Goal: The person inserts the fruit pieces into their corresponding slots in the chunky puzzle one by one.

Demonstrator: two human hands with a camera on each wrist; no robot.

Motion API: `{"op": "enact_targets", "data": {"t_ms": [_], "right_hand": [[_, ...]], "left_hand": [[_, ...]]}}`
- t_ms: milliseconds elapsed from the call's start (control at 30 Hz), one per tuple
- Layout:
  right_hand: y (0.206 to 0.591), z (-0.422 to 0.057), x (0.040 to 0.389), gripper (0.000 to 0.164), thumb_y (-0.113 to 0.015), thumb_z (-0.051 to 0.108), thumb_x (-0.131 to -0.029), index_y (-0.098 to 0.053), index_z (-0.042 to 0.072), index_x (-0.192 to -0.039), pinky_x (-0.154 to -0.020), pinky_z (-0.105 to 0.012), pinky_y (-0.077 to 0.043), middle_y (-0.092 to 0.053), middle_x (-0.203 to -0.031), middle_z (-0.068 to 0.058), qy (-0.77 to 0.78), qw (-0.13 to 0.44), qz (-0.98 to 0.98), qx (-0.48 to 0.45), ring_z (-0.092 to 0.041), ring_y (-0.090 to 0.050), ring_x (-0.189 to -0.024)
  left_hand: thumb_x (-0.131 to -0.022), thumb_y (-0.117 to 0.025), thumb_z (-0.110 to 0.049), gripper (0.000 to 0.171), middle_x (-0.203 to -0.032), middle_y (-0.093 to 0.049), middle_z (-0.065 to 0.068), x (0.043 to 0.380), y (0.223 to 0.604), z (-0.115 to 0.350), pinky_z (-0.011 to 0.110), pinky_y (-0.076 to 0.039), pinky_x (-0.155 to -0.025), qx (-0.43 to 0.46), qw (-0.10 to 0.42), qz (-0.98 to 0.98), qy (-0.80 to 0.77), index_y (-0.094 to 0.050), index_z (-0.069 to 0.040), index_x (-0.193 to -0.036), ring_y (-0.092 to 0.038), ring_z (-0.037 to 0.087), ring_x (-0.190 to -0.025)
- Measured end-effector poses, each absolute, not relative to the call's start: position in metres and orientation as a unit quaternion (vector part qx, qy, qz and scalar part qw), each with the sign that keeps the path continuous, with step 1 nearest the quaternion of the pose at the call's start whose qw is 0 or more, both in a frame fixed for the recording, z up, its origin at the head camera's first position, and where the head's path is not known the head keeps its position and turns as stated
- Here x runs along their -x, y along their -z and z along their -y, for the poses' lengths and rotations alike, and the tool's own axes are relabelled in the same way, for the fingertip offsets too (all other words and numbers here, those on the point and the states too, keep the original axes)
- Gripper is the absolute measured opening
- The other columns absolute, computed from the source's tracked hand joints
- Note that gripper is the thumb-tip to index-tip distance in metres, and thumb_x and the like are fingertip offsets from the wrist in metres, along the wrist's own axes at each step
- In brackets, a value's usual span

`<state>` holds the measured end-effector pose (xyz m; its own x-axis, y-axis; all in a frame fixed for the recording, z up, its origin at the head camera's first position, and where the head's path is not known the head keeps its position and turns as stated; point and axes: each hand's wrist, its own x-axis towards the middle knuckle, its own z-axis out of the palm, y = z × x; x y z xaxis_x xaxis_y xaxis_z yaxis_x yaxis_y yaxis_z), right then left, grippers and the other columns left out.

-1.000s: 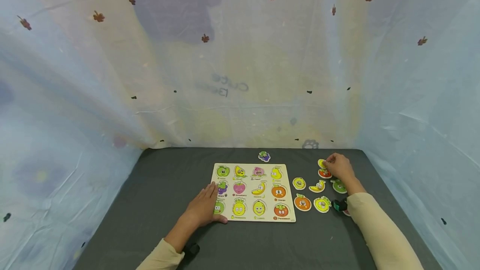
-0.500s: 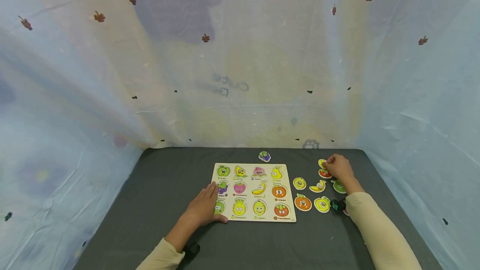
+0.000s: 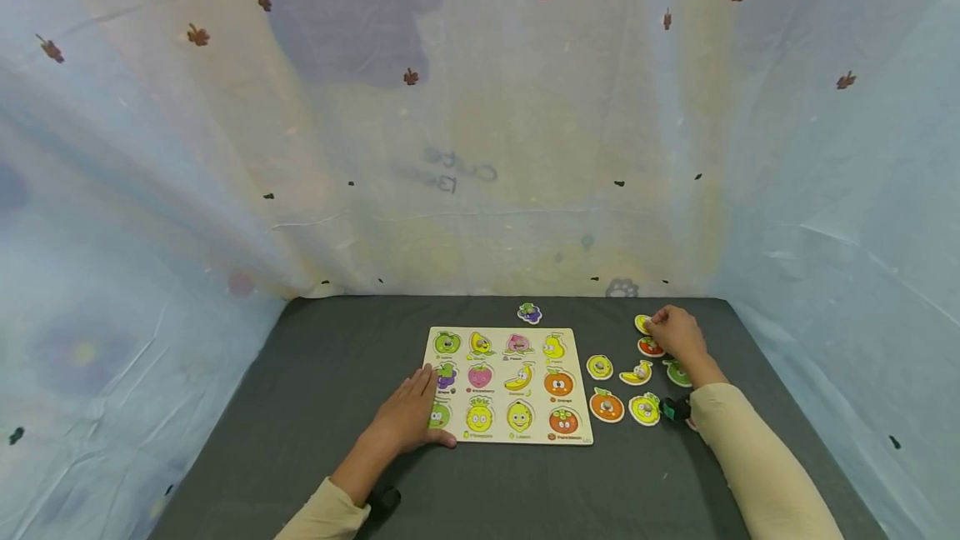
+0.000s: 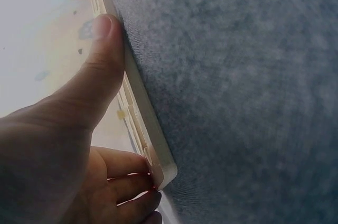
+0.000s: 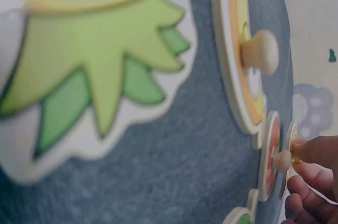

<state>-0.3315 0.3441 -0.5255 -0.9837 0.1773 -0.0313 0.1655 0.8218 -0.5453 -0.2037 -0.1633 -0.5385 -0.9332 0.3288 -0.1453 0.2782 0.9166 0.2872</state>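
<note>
My left hand [image 3: 405, 413] rests at the left side of a wooden fruit puzzle board [image 3: 465, 436], its thumb [image 4: 108, 49] along the near edge and the other fingers at the left edge. The board carries printed fruit pictures, partly covered by that hand. At the far right of the table, my right hand [image 3: 678, 334] pinches the knob of a yellow puzzle piece [image 3: 641, 324], mostly hidden by the fingers; which fruit it is, I cannot tell. Just nearer lies a red persimmon piece [image 3: 650, 347], its knob close to my fingers in the right wrist view.
Loose knobbed pieces lie right of the board: a round yellow one [image 3: 599, 367], a banana [image 3: 636, 373], an orange [image 3: 606, 406], a pineapple [image 3: 644, 409] and a green one [image 3: 677, 373] partly under the right wrist. A grape piece [image 3: 529, 312] lies behind the board. Curtains enclose the dark table [image 3: 480, 490].
The yellow piece has shifted slightly toward the back of the table with my right hand pinching it. My left hand and the board have stayed in place.
</note>
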Motion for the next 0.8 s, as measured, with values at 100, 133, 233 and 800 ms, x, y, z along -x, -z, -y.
{"op": "enact_targets", "data": {"t_ms": [100,133,233,800], "right_hand": [[0.524,-0.34,0.332,0.028,-0.067,0.024,-0.105,-0.064,-0.003,-0.111,-0.065,-0.043,-0.052,-0.067,-0.098,-0.019,-0.286,0.013,0.955,0.081,-0.027,-0.062,-0.077],[0.524,-0.339,0.332,0.028,-0.067,0.024,-0.105,-0.065,-0.003,-0.112,-0.065,-0.043,-0.052,-0.067,-0.099,-0.019,-0.289,0.014,0.954,0.076,-0.026,-0.063,-0.076],[0.525,-0.335,0.332,0.027,-0.067,0.023,-0.105,-0.065,-0.003,-0.113,-0.064,-0.042,-0.053,-0.068,-0.1,-0.02,-0.297,0.016,0.953,0.06,-0.025,-0.063,-0.074],[0.521,-0.307,0.325,0.024,-0.071,0.022,-0.105,-0.068,-0.001,-0.112,-0.076,-0.049,-0.055,-0.069,-0.104,-0.018,-0.301,0.04,0.952,0.025,-0.031,-0.065,-0.087]], "left_hand": [[-0.079,-0.091,-0.059,0.124,-0.173,-0.027,0.026,0.204,0.539,0.163,0.053,-0.027,-0.131,-0.154,0.096,-0.974,-0.136,-0.032,0.009,-0.164,-0.028,0.041,-0.161],[-0.079,-0.091,-0.059,0.124,-0.174,-0.027,0.025,0.204,0.539,0.163,0.053,-0.027,-0.131,-0.153,0.097,-0.974,-0.135,-0.032,0.008,-0.164,-0.028,0.041,-0.161],[-0.079,-0.091,-0.06,0.124,-0.174,-0.027,0.025,0.204,0.54,0.163,0.053,-0.028,-0.131,-0.154,0.096,-0.975,-0.132,-0.032,0.009,-0.164,-0.028,0.04,-0.161],[-0.079,-0.092,-0.055,0.122,-0.173,-0.028,0.027,0.199,0.53,0.161,0.053,-0.026,-0.131,-0.156,0.094,-0.972,-0.15,-0.033,0.011,-0.163,-0.028,0.041,-0.161]]}}
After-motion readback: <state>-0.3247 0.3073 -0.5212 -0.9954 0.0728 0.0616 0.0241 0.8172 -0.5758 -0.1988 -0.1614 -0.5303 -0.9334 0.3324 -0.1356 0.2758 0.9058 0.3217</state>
